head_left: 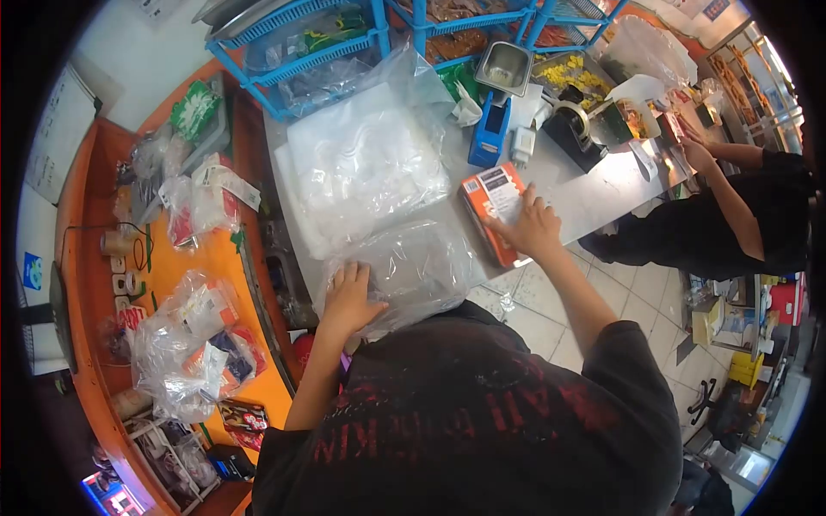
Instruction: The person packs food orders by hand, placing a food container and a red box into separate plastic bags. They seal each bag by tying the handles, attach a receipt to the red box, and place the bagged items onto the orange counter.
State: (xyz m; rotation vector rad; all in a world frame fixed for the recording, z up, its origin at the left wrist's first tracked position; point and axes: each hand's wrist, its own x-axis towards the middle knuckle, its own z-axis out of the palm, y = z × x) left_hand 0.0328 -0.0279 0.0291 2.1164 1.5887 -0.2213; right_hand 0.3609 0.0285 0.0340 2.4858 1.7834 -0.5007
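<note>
Clear plastic bags (413, 262) lie at the near edge of the metal table (615, 193), and my left hand (348, 301) rests on their left side with its fingers apart. To the right, my right hand (529, 225) lies spread over an orange and white box (495, 198), touching its top near the right side. Behind the bags is a stack of white, translucent packaging (361, 155) wrapped in clear plastic. A blue tape dispenser (490, 129) stands just beyond the box.
Blue racks (318, 52) stand along the back. A black tape dispenser (576, 133) and a tray of yellow pieces (572, 77) are at the back right. Another person (723, 206) works at the right. Bagged items (194, 344) cover part of an orange counter (267, 378) at the left.
</note>
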